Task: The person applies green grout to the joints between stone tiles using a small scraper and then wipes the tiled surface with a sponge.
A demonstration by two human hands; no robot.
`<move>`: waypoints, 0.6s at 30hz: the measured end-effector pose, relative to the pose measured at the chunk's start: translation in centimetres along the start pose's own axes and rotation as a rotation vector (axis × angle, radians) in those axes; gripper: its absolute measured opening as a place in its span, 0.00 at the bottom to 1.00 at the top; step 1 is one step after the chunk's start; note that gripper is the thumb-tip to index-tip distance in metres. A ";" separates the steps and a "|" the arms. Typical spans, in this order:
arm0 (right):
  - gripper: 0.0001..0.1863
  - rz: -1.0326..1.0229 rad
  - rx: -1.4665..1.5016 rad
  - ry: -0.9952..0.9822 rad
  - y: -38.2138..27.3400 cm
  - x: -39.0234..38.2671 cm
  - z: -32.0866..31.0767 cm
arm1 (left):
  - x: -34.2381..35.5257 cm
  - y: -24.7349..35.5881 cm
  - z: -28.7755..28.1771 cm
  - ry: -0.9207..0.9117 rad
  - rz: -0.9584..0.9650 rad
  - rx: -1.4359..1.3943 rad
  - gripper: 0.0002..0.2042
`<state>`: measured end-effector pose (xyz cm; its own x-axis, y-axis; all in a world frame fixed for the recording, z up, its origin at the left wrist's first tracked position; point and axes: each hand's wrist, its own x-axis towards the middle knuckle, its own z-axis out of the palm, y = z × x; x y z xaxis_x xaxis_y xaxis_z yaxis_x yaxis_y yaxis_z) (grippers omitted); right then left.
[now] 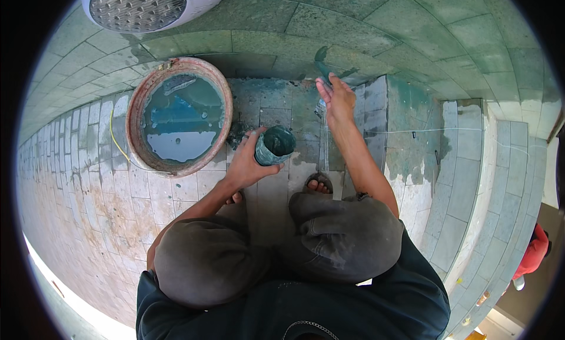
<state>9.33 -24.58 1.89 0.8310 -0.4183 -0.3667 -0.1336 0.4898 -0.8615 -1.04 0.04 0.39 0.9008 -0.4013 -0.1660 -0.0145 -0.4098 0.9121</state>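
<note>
1. Left hand (250, 163): near centre, wrapped around the dark green cup (275, 146); fingers curled on its left side, thumb stretched along the near side.
2. Cup: just above centre, mouth facing up, inside coated green; dark wet patch (238, 133) on the floor just beside it, at its 10 o'clock.
3. Right hand (339, 102): between 1 and 2 o'clock, arm stretched toward the wall (265, 43); fingers partly extended, loosely spread. View's too small to tell if the tips touch the wall.
4. Dark green smear (321, 62) on the wall, 1 o'clock, just beyond the right fingers.
5. Round basin (135, 125): 10 o'clock, reddish, crusted rim, greenish liquid inside with reflections. Yellow strip (113, 134) by its left side.
6. Thin white string (435, 130) runs across toward 3 o'clock.
7. Wearer's knees (206, 263) in dark trousers, 5 and 7 o'clock; tiled floor (118, 205) around.
8. White oval object (138, 7), patterned grey face, between 10 and 11. Another person (534, 252), red top, near 4 o'clock, far edge.
</note>
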 end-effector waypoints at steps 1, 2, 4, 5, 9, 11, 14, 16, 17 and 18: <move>0.15 -0.004 -0.008 -0.007 -0.2 0.0 0.3 | 0.1 -0.2 0.1 -0.003 0.003 -0.006 0.46; 0.15 -0.009 -0.016 -0.014 -0.4 0.1 0.6 | 0.1 -0.3 0.1 -0.006 0.006 -0.012 0.46; 0.15 -0.025 -0.043 -0.016 -0.4 0.3 1.2 | 0.1 -0.1 0.2 -0.005 0.001 -0.021 0.46; 0.15 -0.034 -0.056 -0.017 -0.4 0.5 1.5 | 0.1 0.0 0.3 -0.005 -0.001 -0.025 0.46; 0.16 -0.086 -0.030 -0.060 -0.8 0.8 3.3 | 0.0 -0.5 0.5 0.003 0.009 -0.006 0.46; 0.17 -0.062 -0.057 -0.075 -1.0 0.9 3.5 | 0.0 -0.2 0.4 -0.005 0.005 -0.019 0.45; 0.18 -0.004 -0.131 -0.114 0.0 0.6 2.7 | -0.1 0.0 0.3 -0.006 0.008 -0.028 0.45; 0.19 0.008 -0.159 -0.148 1.2 0.3 1.6 | 0.0 -0.1 0.2 -0.005 0.010 -0.026 0.45; 0.19 0.013 -0.173 -0.165 1.7 0.1 1.0 | 0.0 0.0 0.2 -0.004 0.012 -0.025 0.45; 0.20 0.026 -0.172 -0.158 2.0 -0.2 0.7 | 0.0 0.1 0.2 0.001 0.011 -0.020 0.45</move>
<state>9.26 -22.99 0.45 0.8985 -0.2754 -0.3417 -0.2351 0.3554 -0.9047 -1.16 -0.13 0.40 0.9008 -0.4054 -0.1556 -0.0160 -0.3891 0.9211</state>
